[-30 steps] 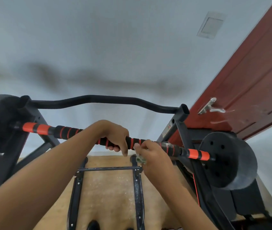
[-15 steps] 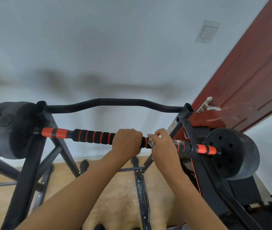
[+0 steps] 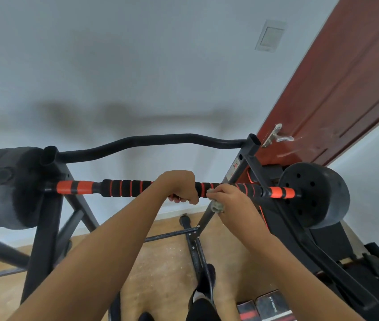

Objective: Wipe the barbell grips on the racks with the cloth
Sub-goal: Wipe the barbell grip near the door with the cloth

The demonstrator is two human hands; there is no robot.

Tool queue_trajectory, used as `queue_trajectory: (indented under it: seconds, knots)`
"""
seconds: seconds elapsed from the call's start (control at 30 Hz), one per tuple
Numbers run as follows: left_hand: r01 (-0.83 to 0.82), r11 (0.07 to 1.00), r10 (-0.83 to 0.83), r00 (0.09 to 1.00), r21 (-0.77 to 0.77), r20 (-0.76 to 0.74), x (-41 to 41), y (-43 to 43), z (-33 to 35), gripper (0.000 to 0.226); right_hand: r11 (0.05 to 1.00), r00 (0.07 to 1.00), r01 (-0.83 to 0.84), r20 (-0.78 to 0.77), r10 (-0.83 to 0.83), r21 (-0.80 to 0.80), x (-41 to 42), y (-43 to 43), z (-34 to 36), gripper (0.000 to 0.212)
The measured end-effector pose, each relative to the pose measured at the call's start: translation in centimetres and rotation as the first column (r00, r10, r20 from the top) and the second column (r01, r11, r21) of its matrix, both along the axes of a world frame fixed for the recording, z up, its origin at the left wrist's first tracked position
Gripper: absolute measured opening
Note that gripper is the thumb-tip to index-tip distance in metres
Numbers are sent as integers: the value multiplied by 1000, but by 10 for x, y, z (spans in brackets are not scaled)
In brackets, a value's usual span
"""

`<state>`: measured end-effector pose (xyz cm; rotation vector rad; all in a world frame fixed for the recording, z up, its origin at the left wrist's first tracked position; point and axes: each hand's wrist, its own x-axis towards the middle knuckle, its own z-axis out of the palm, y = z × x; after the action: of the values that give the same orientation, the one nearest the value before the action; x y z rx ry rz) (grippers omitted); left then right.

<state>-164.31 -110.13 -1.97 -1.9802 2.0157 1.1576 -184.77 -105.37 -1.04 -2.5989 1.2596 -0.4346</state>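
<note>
Left hand (image 3: 179,188): fingers (image 3: 179,199) wrapped fully round the barbell (image 3: 123,188) on its black foam grip, near mid-bar, knuckles up. Right hand (image 3: 230,198): fingers (image 3: 220,191) pinch a small grey-green cloth (image 3: 217,206) and hold it against the grip just right of the left hand. A wad of the cloth hangs under the barbell. Hands sit just beside each other; can't tell if they touch. Barbell lies level across the black rack (image 3: 45,216), with orange-and-black sleeves at both ends. One dark weight plate sits on the left end (image 3: 5,188), one on the right end (image 3: 315,193), both outside the uprights. Curved black bar (image 3: 149,141) joins the upright tops, above and behind the barbell. Red-brown door (image 3: 345,89) with metal handle (image 3: 276,135) stands behind the barbell's right end. Wood floor (image 3: 165,262) lies below the barbell.
</note>
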Motion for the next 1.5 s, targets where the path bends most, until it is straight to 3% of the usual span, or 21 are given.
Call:
queue_trajectory:
  seconds: [0.07,0.13,0.2,0.27,0.37,0.47,0.57,0.73,0.8,0.87,0.93,1.13,1.27,1.33,1.43,1.5]
  knots:
    - [60,976,-46,997,-211,70,1,9,-4,25,999,999,36,-1,-36,8,4,-28,16,34]
    - [172,881,-105,980,-441,172,4,20,-7,31,995,996,88,7,-89,37,12,-52,34,25]
    - [278,812,-157,951,-514,265,4,28,-8,39,990,989,125,-81,-120,59,21,-59,37,22]
    - [294,837,-148,934,-462,327,-1,29,-9,44,980,979,152,-154,-131,130,26,-49,26,29]
    - [216,915,-113,948,-341,299,-7,17,-8,45,964,976,214,-66,-206,156,30,-30,15,43]
    - [149,982,-139,986,-113,91,2,2,-6,49,953,966,252,-98,-238,168,33,-17,10,58]
    - [127,991,-121,987,49,-109,8,-7,-4,36,948,965,252,-120,-232,193,27,-3,10,68]
    - [104,992,-94,987,75,-133,9,-9,1,37,959,972,230,-76,-220,164,9,21,10,60]
    - [97,995,-97,990,-6,-103,8,-3,4,36,956,977,211,-65,-202,202,-2,24,11,62]
    - [166,958,-145,984,-234,104,4,9,5,38,957,976,211,8,-217,201,-14,15,20,62]
    - [252,856,-101,938,-451,333,-6,23,1,38,959,965,243,63,-255,147,-17,-9,35,58]
    - [200,758,93,909,-621,407,-27,43,-14,27,967,967,248,-77,-243,56,17,-55,32,47]
    - [187,811,88,898,-555,431,-26,32,-11,22,959,962,264,-103,-254,107,15,-31,10,40]
    - [130,876,60,927,-465,371,-25,26,-9,24,951,958,286,-56,-281,115,5,-19,2,49]
    - [54,974,0,972,-220,235,-18,9,-1,28,952,962,273,-33,-272,135,-6,-6,-7,68]
    - [9,1000,-8,998,-14,66,-12,-3,4,30,949,963,268,-32,-266,165,-9,2,-7,67]
